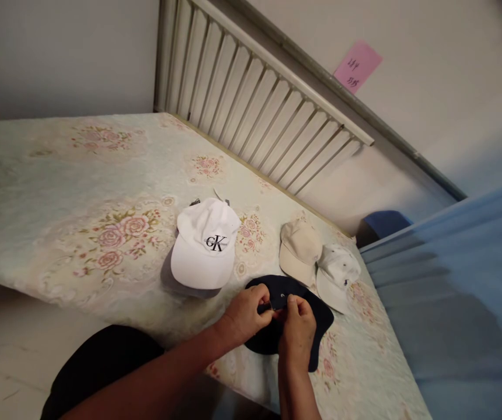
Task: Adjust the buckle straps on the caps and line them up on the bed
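A dark navy cap lies on the floral mattress near its front edge. My left hand and my right hand both pinch the cap's back strap, where a small metal buckle shows between the fingers. A white cap with a black "CK" logo rests just beyond my left hand. Further right sit a beige cap and a second white cap, touching each other.
A slatted metal headboard leans along the mattress's far edge against the wall, which bears a pink note. Blue fabric hangs at the right. A blue object sits behind the mattress corner. Pale floor lies at the lower left.
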Demonstrator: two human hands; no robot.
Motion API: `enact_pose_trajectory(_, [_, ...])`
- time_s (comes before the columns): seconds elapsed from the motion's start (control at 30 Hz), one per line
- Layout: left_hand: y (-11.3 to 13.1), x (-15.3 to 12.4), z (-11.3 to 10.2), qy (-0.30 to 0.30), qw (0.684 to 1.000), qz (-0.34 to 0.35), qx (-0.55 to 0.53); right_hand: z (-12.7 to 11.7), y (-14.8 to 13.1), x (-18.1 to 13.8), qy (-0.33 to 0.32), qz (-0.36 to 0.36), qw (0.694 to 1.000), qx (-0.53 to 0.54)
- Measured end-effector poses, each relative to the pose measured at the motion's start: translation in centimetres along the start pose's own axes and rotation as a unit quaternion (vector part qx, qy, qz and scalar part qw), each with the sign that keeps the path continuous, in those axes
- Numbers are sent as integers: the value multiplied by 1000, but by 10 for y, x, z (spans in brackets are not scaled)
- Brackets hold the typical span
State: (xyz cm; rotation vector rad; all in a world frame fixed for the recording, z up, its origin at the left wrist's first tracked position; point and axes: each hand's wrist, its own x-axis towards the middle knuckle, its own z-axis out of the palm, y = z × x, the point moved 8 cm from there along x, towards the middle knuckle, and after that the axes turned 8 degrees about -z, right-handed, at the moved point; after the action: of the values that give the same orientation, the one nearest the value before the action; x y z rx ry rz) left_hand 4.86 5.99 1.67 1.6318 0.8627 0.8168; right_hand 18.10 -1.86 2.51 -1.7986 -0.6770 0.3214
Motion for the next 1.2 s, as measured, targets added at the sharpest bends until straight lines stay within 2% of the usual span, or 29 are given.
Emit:
enact_pose_trajectory(0.1, [-12, 2, 8, -49, 985, -75, -150, -2, -5, -1, 8, -3, 1000, -7])
enact_pose_trajectory(0.2, [-25, 1, 22, -127, 929, -169, -304, 0, -7, -2, 3, -5, 1000, -3])
enact_pose_trajectory(0.27, [-28, 2, 22, -135, 912, -188, -340, 1, -8, -3, 0, -9, 1000, -8])
enact_pose_trajectory(0.5, [-24, 1, 20, -143, 895, -183, -380, 1, -12, -4, -9, -21, 1000, -19])
enact_pose_trajectory(0.8, [-23, 1, 20, -135, 896, -184, -382, 4, -13, -6, -17, -19, 999, -19])
enact_pose_trajectory(0.93, [-21, 1, 19, -137, 897, -179, -381, 2, -8, -6, -16, -27, 999, 33])
enact_pose_trajectory(1.2, [-19, 2, 15, -123, 928, -163, -313, 5, 8, 2, -34, 7, 990, 139])
